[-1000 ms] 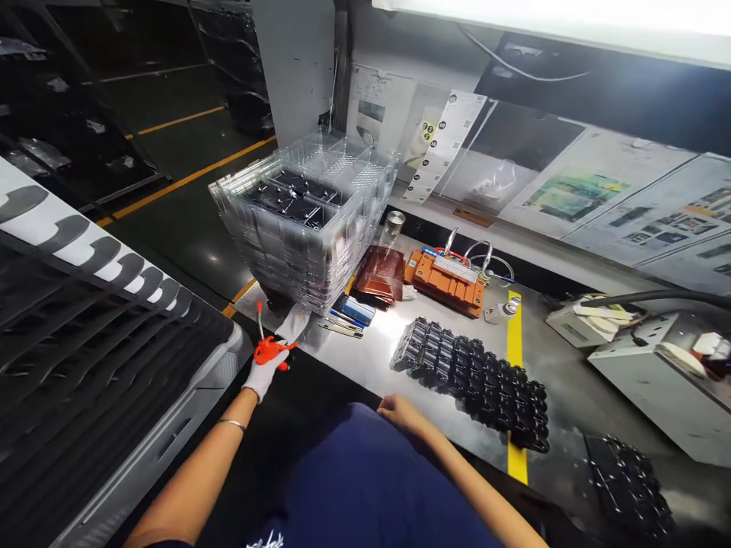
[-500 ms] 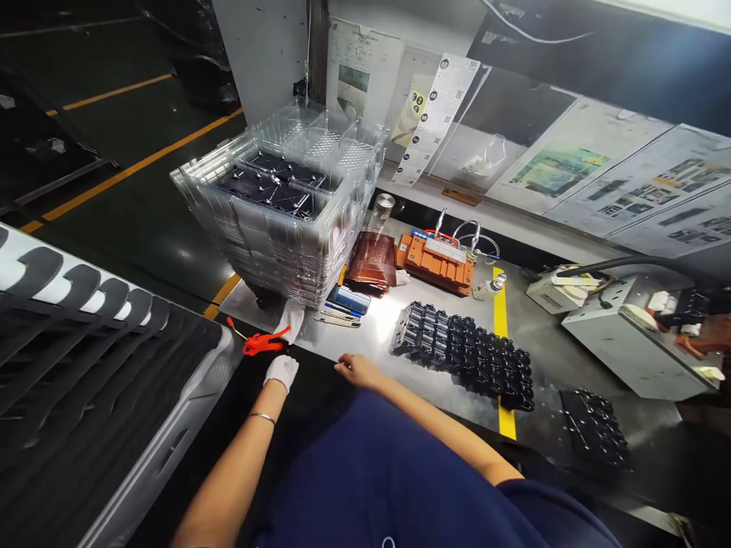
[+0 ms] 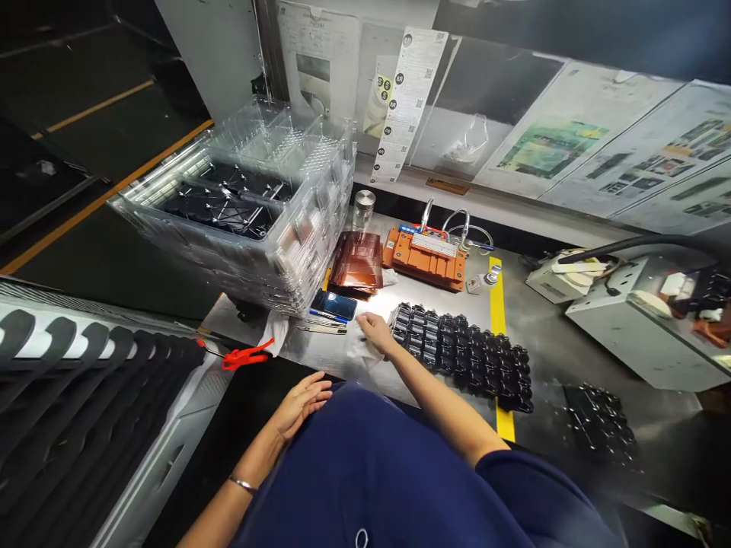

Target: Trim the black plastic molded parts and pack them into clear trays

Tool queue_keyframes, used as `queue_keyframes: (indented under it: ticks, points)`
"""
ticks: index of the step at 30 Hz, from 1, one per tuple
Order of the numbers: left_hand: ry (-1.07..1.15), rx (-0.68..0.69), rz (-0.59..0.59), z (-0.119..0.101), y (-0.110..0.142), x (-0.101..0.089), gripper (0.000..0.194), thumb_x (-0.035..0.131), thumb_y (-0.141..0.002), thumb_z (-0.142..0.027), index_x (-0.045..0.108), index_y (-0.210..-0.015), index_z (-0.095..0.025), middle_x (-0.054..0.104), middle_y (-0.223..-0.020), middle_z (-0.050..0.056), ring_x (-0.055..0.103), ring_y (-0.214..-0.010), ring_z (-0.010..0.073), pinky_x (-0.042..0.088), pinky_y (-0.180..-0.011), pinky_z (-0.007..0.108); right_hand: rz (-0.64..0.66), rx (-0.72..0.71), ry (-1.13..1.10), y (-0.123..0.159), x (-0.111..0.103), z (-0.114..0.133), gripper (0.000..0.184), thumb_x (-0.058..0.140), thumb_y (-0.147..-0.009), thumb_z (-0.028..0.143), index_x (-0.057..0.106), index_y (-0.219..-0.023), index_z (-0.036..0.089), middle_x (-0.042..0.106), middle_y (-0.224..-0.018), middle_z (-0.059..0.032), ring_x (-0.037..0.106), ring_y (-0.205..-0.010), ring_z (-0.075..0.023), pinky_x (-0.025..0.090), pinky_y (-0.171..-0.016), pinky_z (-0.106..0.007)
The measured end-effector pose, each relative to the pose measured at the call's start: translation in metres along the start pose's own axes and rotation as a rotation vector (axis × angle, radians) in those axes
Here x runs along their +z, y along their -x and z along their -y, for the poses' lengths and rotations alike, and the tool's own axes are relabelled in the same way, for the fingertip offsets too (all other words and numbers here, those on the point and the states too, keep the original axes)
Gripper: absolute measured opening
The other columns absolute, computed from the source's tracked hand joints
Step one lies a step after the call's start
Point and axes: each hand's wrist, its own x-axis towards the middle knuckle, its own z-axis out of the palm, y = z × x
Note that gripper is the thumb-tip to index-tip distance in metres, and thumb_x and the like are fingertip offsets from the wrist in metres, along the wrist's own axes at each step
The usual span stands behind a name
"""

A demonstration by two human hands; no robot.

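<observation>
My left hand (image 3: 302, 399) is bare, its fingers loosely stretched out, in front of my dark blue shirt near the bench's front edge. Nothing is in it. Farther right, over the metal bench, my right hand (image 3: 375, 332) is closed on a crumpled white glove (image 3: 364, 352), which hangs below the fingers; whether it touches the bench I cannot tell. Just right of this hand lie rows of black molded parts (image 3: 457, 346). A phone (image 3: 339, 305) and some pens (image 3: 328, 317) lie close to its left.
Wrapped clear plastic trays (image 3: 297, 259) are stacked on the left, black parts in the top one. Behind are copper-coloured sheets (image 3: 357, 262), a glass jar (image 3: 364, 213) and an orange fixture (image 3: 428, 262). Red-handled pliers (image 3: 245, 356) sit front left; a grey machine (image 3: 633, 312) stands right.
The white glove has come off my left hand and is now in my right hand. My left hand has drawn back toward my body; my right hand has moved forward over the bench.
</observation>
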Motion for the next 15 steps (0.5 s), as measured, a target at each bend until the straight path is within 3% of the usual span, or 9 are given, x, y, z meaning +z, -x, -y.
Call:
queue_keyframes:
  ticks: [3, 5, 7, 9, 11, 15]
  points:
    - [-0.132, 0.052, -0.184, -0.002, -0.023, 0.024, 0.063, 0.081, -0.062, -0.015, 0.058, -0.120, -0.017, 0.067, -0.113, 0.014, 0.069, -0.088, 0.0221, 0.054, -0.079, 0.033, 0.135, -0.017, -0.013, 0.006, 0.027, 0.001, 0.039, 0.058, -0.077, 0.051, 0.050, -0.059, 0.017, 0.044, -0.050, 0.0057, 0.040, -0.049, -0.0079, 0.039, -0.049, -0.021]
    - [-0.144, 0.042, -0.283, -0.007, -0.044, 0.038, 0.048, 0.079, -0.061, -0.009, 0.064, -0.107, -0.011, 0.072, -0.090, 0.010, 0.069, -0.076, 0.0210, 0.055, -0.068, 0.030, 0.224, -0.030, -0.016, 0.011, 0.048, 0.003, 0.032, 0.064, -0.075, 0.044, 0.055, -0.061, 0.016, 0.051, -0.053, 0.0047, 0.046, -0.052, -0.0085, 0.042, -0.054, -0.022]
    - [-0.115, 0.022, -0.388, -0.020, -0.061, 0.040, 0.028, 0.075, -0.065, -0.009, 0.066, -0.092, -0.010, 0.068, -0.070, 0.006, 0.066, -0.063, 0.0188, 0.055, -0.060, 0.029, 0.290, -0.085, -0.044, 0.008, 0.051, 0.005, 0.025, 0.068, -0.073, 0.040, 0.063, -0.077, 0.016, 0.064, -0.071, 0.0011, 0.056, -0.066, -0.0114, 0.048, -0.065, -0.024]
    - [-0.061, 0.057, -0.524, -0.043, -0.070, 0.027, 0.016, 0.071, -0.070, -0.010, 0.064, -0.084, -0.011, 0.065, -0.064, 0.003, 0.063, -0.055, 0.0145, 0.055, -0.057, 0.028, 0.298, -0.159, -0.071, -0.009, 0.031, 0.008, 0.035, 0.070, -0.072, 0.041, 0.064, -0.097, 0.017, 0.068, -0.094, -0.0038, 0.062, -0.084, -0.0152, 0.051, -0.077, -0.029]
    - [-0.009, 0.114, -0.628, -0.071, -0.075, 0.007, 0.011, 0.069, -0.073, -0.010, 0.060, -0.078, -0.013, 0.063, -0.066, 0.002, 0.063, -0.057, 0.0120, 0.056, -0.062, 0.026, 0.217, -0.197, -0.053, -0.044, -0.008, 0.011, 0.042, 0.070, -0.073, 0.042, 0.062, -0.105, 0.017, 0.067, -0.101, -0.0072, 0.062, -0.090, -0.0176, 0.051, -0.083, -0.034]
    - [0.051, 0.134, -0.722, -0.111, -0.080, -0.028, 0.011, 0.069, -0.075, -0.014, 0.058, -0.080, -0.014, 0.065, -0.089, 0.010, 0.068, -0.088, 0.0228, 0.058, -0.077, 0.035, -0.154, -0.189, 0.064, -0.143, -0.094, 0.022, 0.045, 0.070, -0.070, 0.037, 0.060, -0.109, 0.016, 0.066, -0.103, -0.0098, 0.063, -0.090, -0.0201, 0.051, -0.088, -0.040]
